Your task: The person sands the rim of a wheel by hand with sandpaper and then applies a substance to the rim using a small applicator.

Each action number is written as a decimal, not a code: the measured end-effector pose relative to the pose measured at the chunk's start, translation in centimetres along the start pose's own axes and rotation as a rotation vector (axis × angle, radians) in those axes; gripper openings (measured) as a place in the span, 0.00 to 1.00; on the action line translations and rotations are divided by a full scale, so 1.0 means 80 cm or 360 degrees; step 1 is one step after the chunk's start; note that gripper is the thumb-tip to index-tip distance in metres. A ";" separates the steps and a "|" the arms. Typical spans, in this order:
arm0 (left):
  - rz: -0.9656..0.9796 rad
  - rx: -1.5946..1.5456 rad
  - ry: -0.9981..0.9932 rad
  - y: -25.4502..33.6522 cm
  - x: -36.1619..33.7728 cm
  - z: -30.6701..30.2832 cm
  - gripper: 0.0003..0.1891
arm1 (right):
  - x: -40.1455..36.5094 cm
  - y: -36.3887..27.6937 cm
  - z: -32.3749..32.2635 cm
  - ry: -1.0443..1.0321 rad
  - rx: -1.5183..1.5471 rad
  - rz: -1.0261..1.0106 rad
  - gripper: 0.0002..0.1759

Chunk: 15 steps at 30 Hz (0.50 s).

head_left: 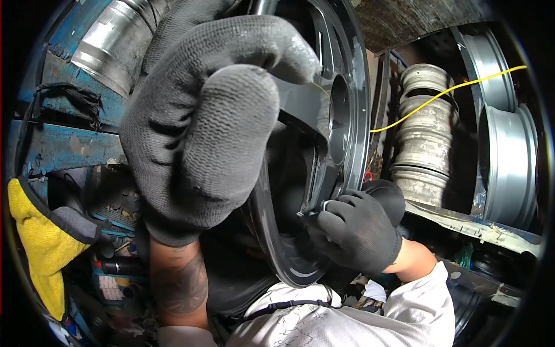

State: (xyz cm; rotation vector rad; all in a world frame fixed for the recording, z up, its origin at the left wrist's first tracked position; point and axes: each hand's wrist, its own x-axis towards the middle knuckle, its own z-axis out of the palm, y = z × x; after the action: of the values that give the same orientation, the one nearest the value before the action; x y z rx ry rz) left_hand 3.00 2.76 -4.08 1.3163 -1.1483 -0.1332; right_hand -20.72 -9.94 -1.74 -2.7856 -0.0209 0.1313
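A dark, glossy car wheel rim (300,269) stands upright in front of me, its spokes and round centre hole facing right. My left hand (202,121), in a grey knit glove, is raised close to the camera with its fingers curled. Its pale-smudged index fingertip overlaps the rim in view; what it holds, if anything, is hidden. Low on the rim, my right hand (358,231), in a dark glove, is closed beside a spoke. A small dark piece with a light tip pokes out from its fingers, too small to name.
Several stacked worn wheels (425,136) stand at the right, with silver rims (509,165) beyond them. A yellow cable (451,89) crosses there. At the left are a blue frame (69,144), a metal cylinder (107,49) and a yellow cloth (43,248).
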 end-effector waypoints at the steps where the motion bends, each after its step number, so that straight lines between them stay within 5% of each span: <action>1: -0.0043 -0.0067 -0.0036 0.005 0.002 0.000 0.27 | 0.000 0.000 -0.001 0.0000 0.0009 0.0006 0.09; 7: -0.0063 -0.0303 0.0173 -0.016 -0.019 0.005 0.16 | 0.002 0.001 0.003 -0.0002 0.0050 0.0008 0.08; 15: -0.0098 -0.0237 0.0236 -0.012 -0.010 0.003 0.15 | 0.000 0.000 -0.003 -0.0034 -0.0037 -0.0022 0.09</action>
State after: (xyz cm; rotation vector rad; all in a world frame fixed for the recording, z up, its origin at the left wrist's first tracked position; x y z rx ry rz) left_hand 2.95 2.84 -5.33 1.2091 -0.9546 -0.1605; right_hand -20.67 -10.01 -1.49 -2.8067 -0.0473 0.1580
